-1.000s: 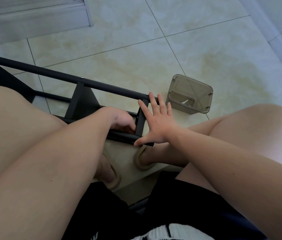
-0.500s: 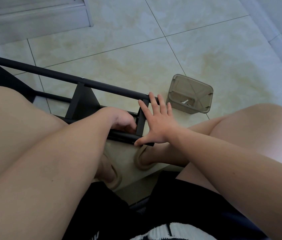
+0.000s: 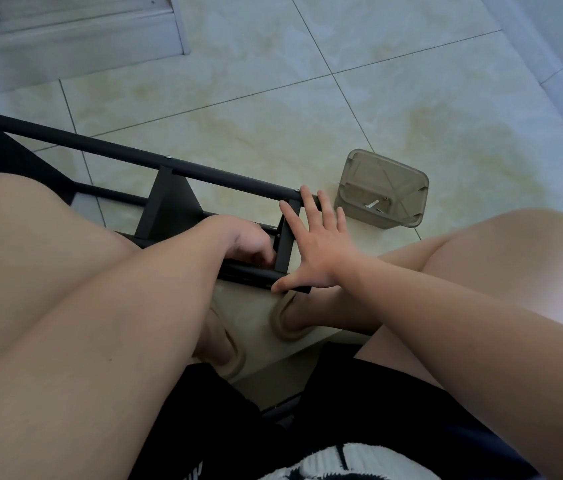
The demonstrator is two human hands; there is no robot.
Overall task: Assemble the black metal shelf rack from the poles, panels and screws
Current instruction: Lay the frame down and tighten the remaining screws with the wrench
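Rack (image 3: 166, 206) lies on its side on the tiled floor (image 3: 238, 98), between the seated person's knees, partly built: two panels bridge the far pole (image 3: 117, 152) and the near pole (image 3: 250, 273). Right hand (image 3: 318, 247) is spread flat against the end panel (image 3: 285, 244), fingers (image 3: 309, 206) reaching the far pole, thumb on the near pole; judged to be bracing the frame so the joint cannot shift. Left hand (image 3: 249, 242) is curled down at the corner where end panel meets near pole, probably working a screw; its fingertips are hidden, so whether it pinches anything cannot be told. A clear box (image 3: 382, 188) with small fittings sits on the floor just right of the rack, within reach. Against the frames of a second and half a second ago: no visible shift in either hand, the rack or the box
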